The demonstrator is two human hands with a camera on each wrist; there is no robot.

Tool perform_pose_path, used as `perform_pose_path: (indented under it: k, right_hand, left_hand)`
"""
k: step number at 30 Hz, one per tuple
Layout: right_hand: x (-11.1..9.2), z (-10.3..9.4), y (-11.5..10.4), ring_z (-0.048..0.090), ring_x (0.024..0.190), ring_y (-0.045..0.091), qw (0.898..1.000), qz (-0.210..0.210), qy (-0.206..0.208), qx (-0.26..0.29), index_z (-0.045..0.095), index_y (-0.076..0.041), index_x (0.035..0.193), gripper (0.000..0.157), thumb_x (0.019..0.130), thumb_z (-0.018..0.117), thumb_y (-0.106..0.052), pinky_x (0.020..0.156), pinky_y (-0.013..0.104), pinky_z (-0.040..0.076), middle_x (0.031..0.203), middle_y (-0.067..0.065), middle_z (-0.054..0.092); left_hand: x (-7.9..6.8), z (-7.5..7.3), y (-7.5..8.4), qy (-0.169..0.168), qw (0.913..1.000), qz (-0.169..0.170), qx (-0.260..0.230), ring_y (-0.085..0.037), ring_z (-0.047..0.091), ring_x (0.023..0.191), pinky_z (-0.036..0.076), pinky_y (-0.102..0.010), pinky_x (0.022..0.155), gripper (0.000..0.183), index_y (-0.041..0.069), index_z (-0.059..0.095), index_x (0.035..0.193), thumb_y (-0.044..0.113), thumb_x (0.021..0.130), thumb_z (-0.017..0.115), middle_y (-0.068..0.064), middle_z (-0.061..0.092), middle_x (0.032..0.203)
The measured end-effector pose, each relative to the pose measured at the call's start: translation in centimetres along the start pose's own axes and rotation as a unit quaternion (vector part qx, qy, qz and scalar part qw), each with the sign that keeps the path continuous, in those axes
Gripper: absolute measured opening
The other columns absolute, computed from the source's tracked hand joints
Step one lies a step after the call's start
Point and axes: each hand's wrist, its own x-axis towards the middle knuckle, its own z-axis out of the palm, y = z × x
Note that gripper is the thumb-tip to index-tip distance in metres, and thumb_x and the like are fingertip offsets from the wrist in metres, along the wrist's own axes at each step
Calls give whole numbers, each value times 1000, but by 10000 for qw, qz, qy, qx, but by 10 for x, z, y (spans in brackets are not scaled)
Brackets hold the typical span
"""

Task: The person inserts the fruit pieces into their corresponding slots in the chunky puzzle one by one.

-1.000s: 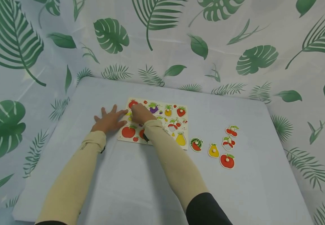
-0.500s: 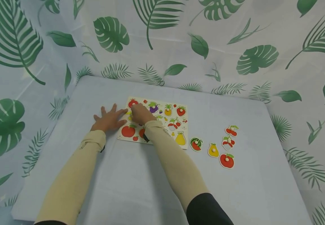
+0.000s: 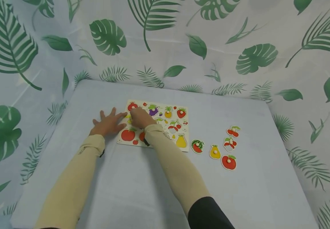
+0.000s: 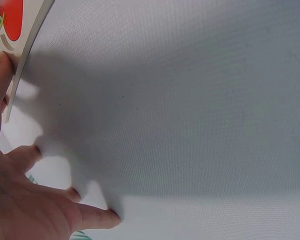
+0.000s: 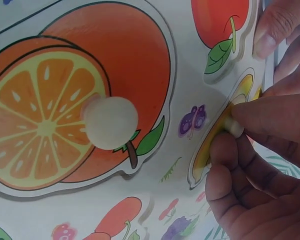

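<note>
A cream fruit puzzle board (image 3: 120, 142) lies on the table with fruit pictures and knobbed pieces. My right hand (image 3: 142, 118) reaches over its left part. In the right wrist view, thumb and fingers pinch the small white knob (image 5: 234, 127) of a yellow banana piece (image 5: 204, 150), which sits at its banana-shaped outline. My left hand (image 3: 107, 124) is spread at the board's left edge. Its thumb and index fingertip touch the board, while the other fingers reach over the table. An orange piece (image 5: 140, 60) with a round knob sits beside the banana.
Right of the board lie loose knobbed pieces: a watermelon (image 3: 197, 146), a yellow pear (image 3: 215, 152), a round red fruit (image 3: 229, 162) and two cherry-like pieces, one (image 3: 230, 144) below the other (image 3: 233, 131). A leaf-print curtain (image 3: 165, 38) hangs behind the white table (image 3: 256, 190).
The head view has shifted slightly, so everything appears a little further left. Both hands keep their places at the board, and the loose pieces lie as before.
</note>
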Motion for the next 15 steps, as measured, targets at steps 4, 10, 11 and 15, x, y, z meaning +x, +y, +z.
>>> perform_pose_path:
  k: [4, 10, 11, 15]
  right_hand:
    - [0, 0, 0, 59, 79, 20, 10000, -39, -1, -44, 74, -3, 117, 14, 105, 68, -5, 70, 26, 48, 92, 6, 67]
    - [-4, -3, 5, 61, 78, 20, 9999, -116, 61, 46, 75, -4, 112, 11, 103, 68, -4, 67, 25, 51, 91, 5, 67]
    - [-5, -4, 6, 61, 79, 19, 9999, -111, 75, 69, 75, -4, 112, 11, 103, 68, -4, 68, 25, 51, 92, 5, 67]
    - [-8, -6, 11, 61, 83, 20, 9998, -128, 135, 110, 76, -4, 111, 11, 103, 69, -5, 72, 26, 53, 97, 5, 68]
  left_hand:
    - [-1, 1, 0, 9, 10000, -21, -46, -71, -16, 149, 0, -91, 108, 69, 25, 31, 171, 43, 110, 58, -27, -2, 176]
    - [0, 1, 0, 6, 10000, 10, -11, -71, -16, 149, 1, -92, 107, 69, 25, 30, 171, 44, 110, 57, -27, -3, 176]
    - [0, 1, 0, 10, 10000, 22, -7, -71, -16, 149, 1, -92, 107, 69, 25, 30, 171, 44, 110, 57, -27, -3, 176]
    - [1, 2, -2, 22, 10000, 49, -30, -71, -16, 148, 1, -92, 107, 69, 26, 30, 171, 45, 110, 56, -27, -3, 176]
